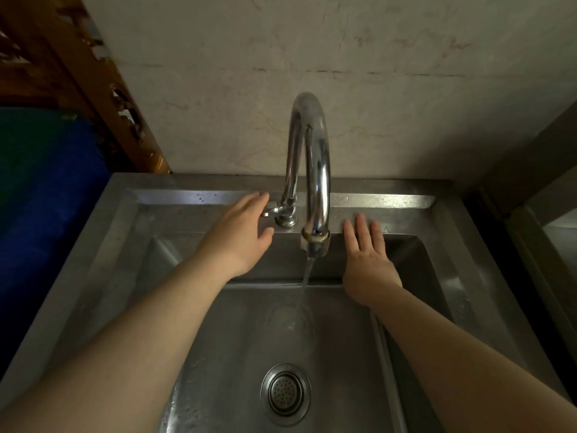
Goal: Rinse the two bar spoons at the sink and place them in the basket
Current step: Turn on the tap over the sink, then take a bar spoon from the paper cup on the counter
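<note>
A steel sink (437, 214) fills the view, with a tall chrome gooseneck faucet (312, 157) at its back. Water runs from the spout down into the basin near the drain strainer (285, 393). My left hand (240, 235) is open with fingers spread, its fingertips at the small tap lever (271, 211) at the faucet base. My right hand (367, 257) is open and flat, just right of the spout over the back edge of the basin, holding nothing. No bar spoons and no basket are in view.
A pale marble-look wall (343, 73) rises behind the sink. A carved wooden frame (78, 73) and a blue and green surface (46, 198) lie to the left. Another steel surface (559, 245) adjoins on the right.
</note>
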